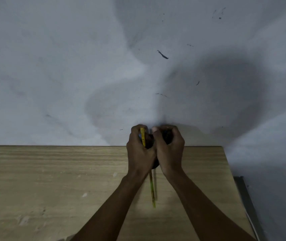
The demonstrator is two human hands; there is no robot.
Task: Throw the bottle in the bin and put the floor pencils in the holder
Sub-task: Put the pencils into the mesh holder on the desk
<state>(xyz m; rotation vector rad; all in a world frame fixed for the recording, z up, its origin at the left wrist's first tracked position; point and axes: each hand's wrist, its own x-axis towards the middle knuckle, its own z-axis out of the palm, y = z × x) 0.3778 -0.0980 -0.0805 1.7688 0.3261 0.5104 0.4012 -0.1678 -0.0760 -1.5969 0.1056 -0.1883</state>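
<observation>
Here the left hand (pixel 139 150) gripped a yellow pencil (pixel 151 188) near the desk's (pixel 51 180) far edge; the right hand (pixel 169 150) wrapped the dark holder (pixel 167 136). Light, stiff; probably best held mid-shaft.

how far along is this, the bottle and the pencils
No bottle or bin shows, so that part can't be judged. In hand: the left hand grips a yellow pencil, the right hand wraps a dark object, maybe the holder, over the wooden table. Left: seating the pencil.
</observation>
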